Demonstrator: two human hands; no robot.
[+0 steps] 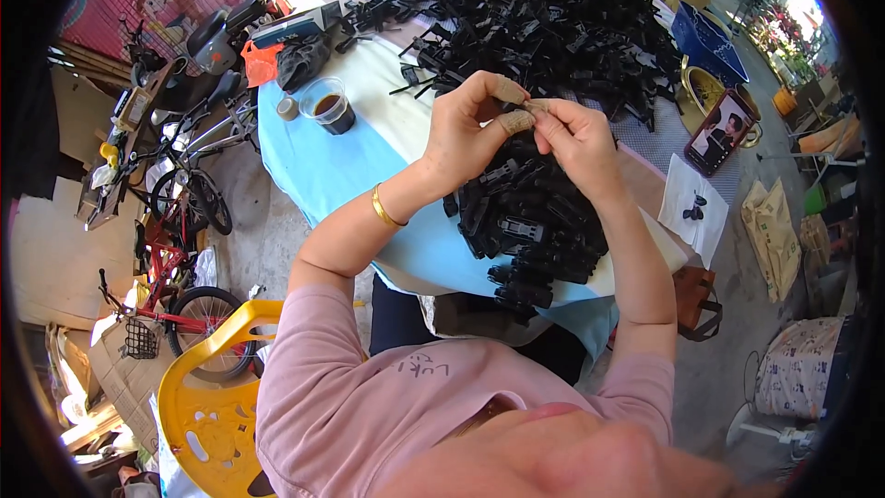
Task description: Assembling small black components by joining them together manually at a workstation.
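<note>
My left hand (461, 134) and my right hand (579, 140) meet above the table, fingertips pinched together. Tan tape or bandage wraps the thumb and index finger of my left hand. Whatever lies between the fingertips is too small and covered to name. Beyond my hands spreads a big heap of black plastic parts (544, 9). Closer to me, below my hands, a smaller group of black plastic parts (530, 221) lies packed together, reaching the table's near edge. A cloth in light blue and white (369, 161) covers the table.
At the left stand a clear cup of dark liquid (330, 111), a small jar (287, 109) and an orange bag (261, 63). To the right, a phone (721, 134) leans on a golden pot (705, 88), near a white paper (702, 235). A yellow chair (217, 406) is beside me.
</note>
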